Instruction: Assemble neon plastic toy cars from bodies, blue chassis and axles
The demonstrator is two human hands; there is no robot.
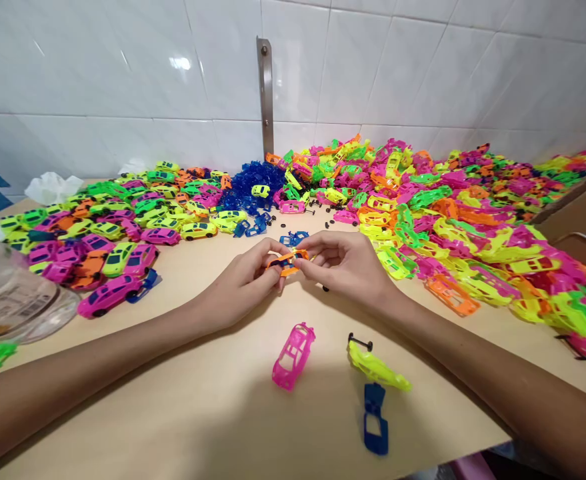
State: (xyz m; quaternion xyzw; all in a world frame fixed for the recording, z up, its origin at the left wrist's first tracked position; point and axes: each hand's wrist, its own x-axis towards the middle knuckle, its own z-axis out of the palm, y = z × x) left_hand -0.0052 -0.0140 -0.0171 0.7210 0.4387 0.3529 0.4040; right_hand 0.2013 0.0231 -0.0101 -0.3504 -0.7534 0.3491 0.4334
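Observation:
Both hands meet near the middle of the table around an orange toy car body (287, 262) with dark blue inside it. My left hand (245, 280) pinches its left end, and my right hand (345, 263) grips the right end between thumb and fingers. Just behind them lies a blue part (294, 238). Nearer the front edge are a pink car body (293, 357), a yellow car body (379, 367) touching a black wheel axle (361, 343), and a blue insert (375, 420).
Car bodies in many colours are heaped at the right (473, 233). Toy cars with wheels crowd the left (123, 220). Blue parts (253, 187) form a pile by the tiled wall (173, 67). A clear plastic container (17, 293) stands at the far left.

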